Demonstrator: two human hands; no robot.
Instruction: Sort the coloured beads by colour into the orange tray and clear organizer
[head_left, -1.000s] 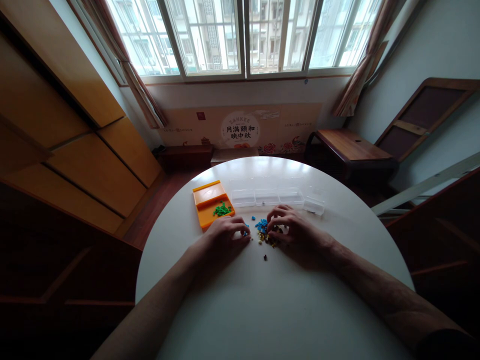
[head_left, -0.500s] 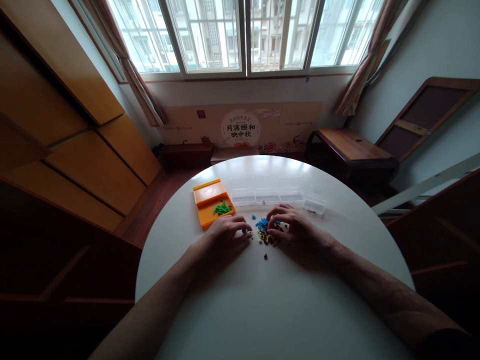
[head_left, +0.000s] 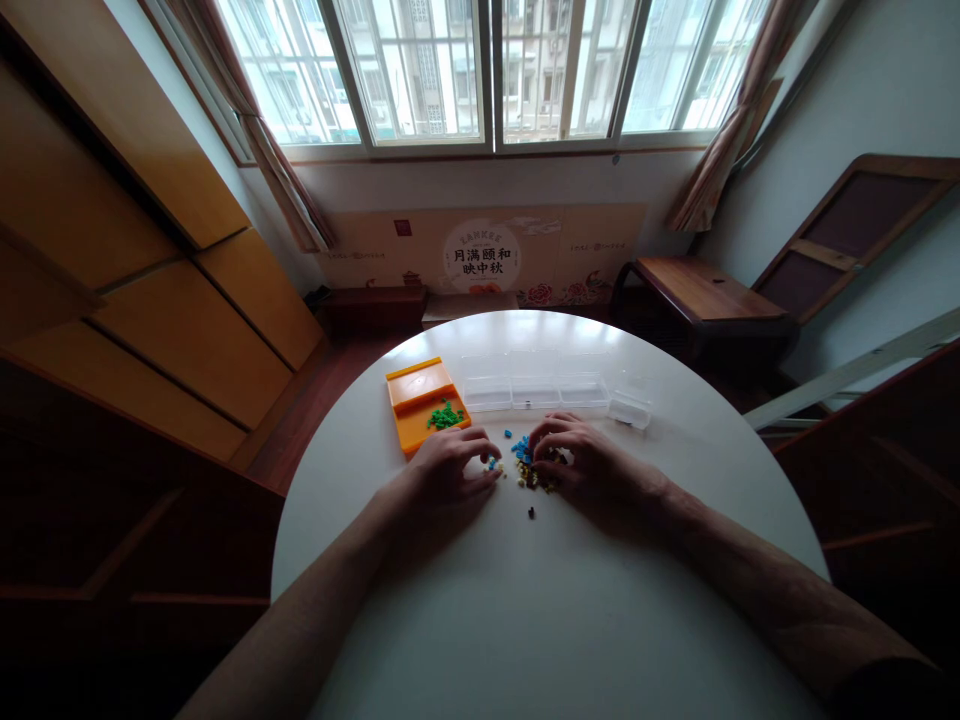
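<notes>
Small blue pieces (head_left: 523,449), like tiny building bricks, lie heaped with yellow and dark brown pieces (head_left: 529,477) on the white round table (head_left: 480,600). My right hand (head_left: 574,450) curls over the heap's right side, thumb and forefinger drawn together; whatever is between them is too small to make out. To the left, my left hand (head_left: 454,465) rests on the table with thumb and forefinger apart, around a few small blue and pale pieces (head_left: 493,464). One dark piece (head_left: 531,513) lies alone nearer me, and a blue one (head_left: 508,434) sits behind the heap.
An orange tray (head_left: 409,435) holding green pieces (head_left: 445,416) stands beyond my left hand. A clear compartment box (head_left: 536,393) lies behind the heap, with a small clear container (head_left: 628,411) at its right. A wooden side table (head_left: 705,288) stands past the table's far right edge.
My left thumb and forefinger have parted a little, showing more of the small pieces there. My right fingers have shifted slightly toward me over the heap.
</notes>
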